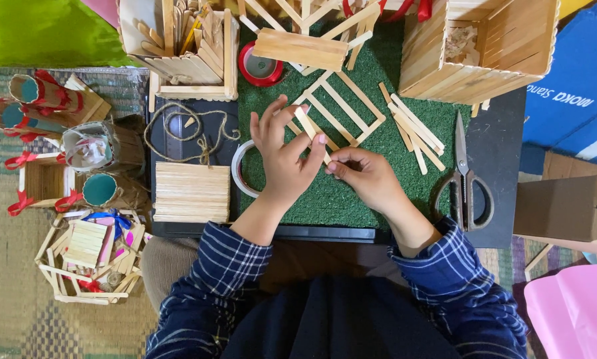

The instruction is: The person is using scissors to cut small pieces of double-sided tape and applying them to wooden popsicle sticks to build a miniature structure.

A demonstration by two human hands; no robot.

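Count, head view. Hands: 2, left hand point(282, 156) and right hand point(365, 176), centre of frame. Scissors point(463, 174): 1 pair, right of centre. Red tape roll point(260, 66): 1, top centre. White tape roll point(240, 169): 1, part hidden. Stick frame point(342, 110): 1. Twine point(189, 133): 1 length. Flat stick panel point(192, 191): 1. Loose sticks point(415, 129) on the green mat point(352, 199): roughly 6, overlapping, exact number unclear.

Scissors point(463, 174) lie right of the green mat point(352, 199); twine point(191, 136), a stick panel point(191, 192) and red tape point(260, 66) sit left.
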